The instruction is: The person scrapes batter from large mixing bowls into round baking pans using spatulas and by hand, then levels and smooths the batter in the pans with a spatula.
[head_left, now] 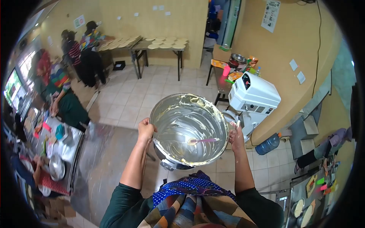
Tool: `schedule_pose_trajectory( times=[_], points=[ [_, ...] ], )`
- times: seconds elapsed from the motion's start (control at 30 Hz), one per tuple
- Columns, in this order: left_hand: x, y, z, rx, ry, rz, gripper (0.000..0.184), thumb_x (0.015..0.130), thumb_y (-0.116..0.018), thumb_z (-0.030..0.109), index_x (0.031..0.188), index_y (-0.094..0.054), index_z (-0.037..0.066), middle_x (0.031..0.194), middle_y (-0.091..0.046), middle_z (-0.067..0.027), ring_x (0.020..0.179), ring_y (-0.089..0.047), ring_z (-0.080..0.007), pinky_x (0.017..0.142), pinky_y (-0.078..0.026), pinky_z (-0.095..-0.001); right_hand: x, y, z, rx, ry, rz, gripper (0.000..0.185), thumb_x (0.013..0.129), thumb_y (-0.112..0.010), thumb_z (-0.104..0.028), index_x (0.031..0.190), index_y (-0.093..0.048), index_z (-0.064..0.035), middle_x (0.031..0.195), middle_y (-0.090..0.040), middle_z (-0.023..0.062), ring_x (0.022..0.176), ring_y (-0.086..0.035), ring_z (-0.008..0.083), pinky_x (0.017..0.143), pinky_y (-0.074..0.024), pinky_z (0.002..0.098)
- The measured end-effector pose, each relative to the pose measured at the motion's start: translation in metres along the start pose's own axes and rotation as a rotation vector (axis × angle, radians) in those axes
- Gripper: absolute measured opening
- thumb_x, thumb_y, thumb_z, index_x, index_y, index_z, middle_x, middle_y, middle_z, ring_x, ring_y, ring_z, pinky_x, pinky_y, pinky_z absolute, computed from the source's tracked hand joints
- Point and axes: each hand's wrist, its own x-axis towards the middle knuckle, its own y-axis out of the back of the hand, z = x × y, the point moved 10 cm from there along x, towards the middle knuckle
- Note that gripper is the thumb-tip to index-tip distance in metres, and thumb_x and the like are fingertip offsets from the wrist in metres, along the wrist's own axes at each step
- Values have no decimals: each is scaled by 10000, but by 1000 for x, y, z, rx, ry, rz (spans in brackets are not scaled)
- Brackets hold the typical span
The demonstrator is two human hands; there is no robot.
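Note:
A large metal mixing bowl [162, 121] is held up in front of me, its open top facing me. Pale cream streaks its inner wall and rim. Inside lies a spatula [207, 140] with a pinkish-purple handle and cream on its head. My left hand [145, 131] is closed on the left side of the rim. On the opposite side, my right hand [236, 137] grips the bowl; cream smears its fingers, and part of its hold is hidden behind the rim.
A white stand mixer [254, 95] is ahead to the right, beside a bench with containers. A grey table [99, 163] is at my left. Several people work around the left-hand tables. Flat round pieces cover far tables [167, 42]. A blue water bottle [267, 145] lies on the floor.

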Motion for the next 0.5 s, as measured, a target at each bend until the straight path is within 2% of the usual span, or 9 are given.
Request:
schedule_pose_trajectory(
  times=[0.03,0.2,0.23,0.33,0.4,0.5],
  points=[
    [25,-14,7,-27,-5,-30,203,525,-499,-137,630,-516,36,596,-523,-27,490,-453,-126,435,-380,-268,19,-4,-6,-19,-43,35,515,907,-368,-570,1212,-515,-182,751,-511,-20,583,-450,81,503,-366,234],
    [163,-80,25,-8,-74,-122,197,535,-509,-131,629,-510,42,596,-517,-33,489,-449,-124,427,-367,-262,150,-12,-2,-50,-25,65,516,894,-401,-577,1229,-515,-201,718,-484,-36,587,-453,80,513,-365,228],
    [186,-87,26,20,-63,-67,193,541,-504,-128,617,-496,49,587,-507,-30,488,-440,-123,426,-355,-260,177,-16,5,-19,-57,42,515,891,-408,-581,1220,-521,-202,706,-477,-40,583,-448,79,511,-364,229],
    [266,-113,37,65,-67,-77,178,556,-490,-120,617,-487,48,587,-506,-28,506,-448,-121,435,-355,-256,262,-51,-8,15,-29,3,520,872,-438,-597,1195,-533,-200,681,-467,-43,564,-426,76,499,-357,232],
    [318,-126,46,76,-100,-86,167,570,-485,-111,616,-487,50,586,-510,-34,506,-456,-128,433,-359,-269,318,-72,-2,-8,-136,-16,544,849,-471,-612,1192,-532,-195,671,-464,-44,555,-418,72,497,-355,227],
    [387,-141,54,68,-164,-71,148,598,-475,-93,615,-487,54,586,-518,-46,506,-470,-142,431,-368,-295,383,-105,-22,-38,-133,-85,602,820,-482,-649,1211,-526,-194,703,-485,-37,567,-445,99,537,-385,244]
  ],
)
